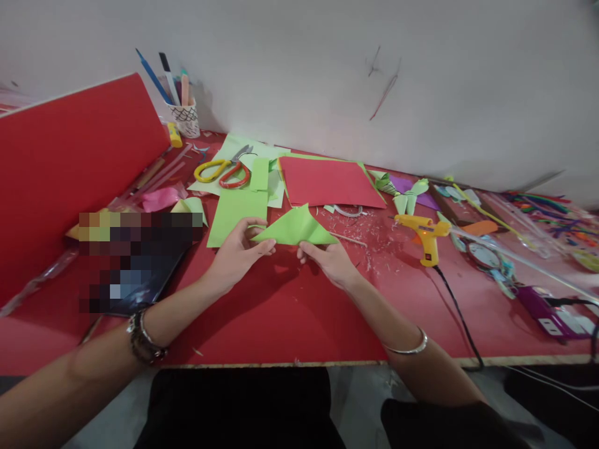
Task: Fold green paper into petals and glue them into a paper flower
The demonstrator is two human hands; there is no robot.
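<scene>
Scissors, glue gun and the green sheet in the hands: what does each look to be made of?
Scissors: metal blades, judging by the grey sheen; the smooth yellow and red handles look plastic.
Glue gun: likely hard plastic, from its evenly coloured, moulded yellow body.
Green sheet: matte paper, judging by thin edges and creases, though it could be light card.

Note that the folded green paper (299, 227) partly hides the fingers of your left hand (241, 249) and right hand (330, 259). Coarse pixel blocks mask most of the dark device (154, 280) (its display is unreadable to you). The cup (185, 118) conceals the lower ends of the pens (154, 76). The left edge crops the upright red board (75, 168); the right edge crops the black cable (573, 302). Your left forearm (93, 368) leaves the frame. The coloured strands (556, 215) at far right are blurred.
</scene>
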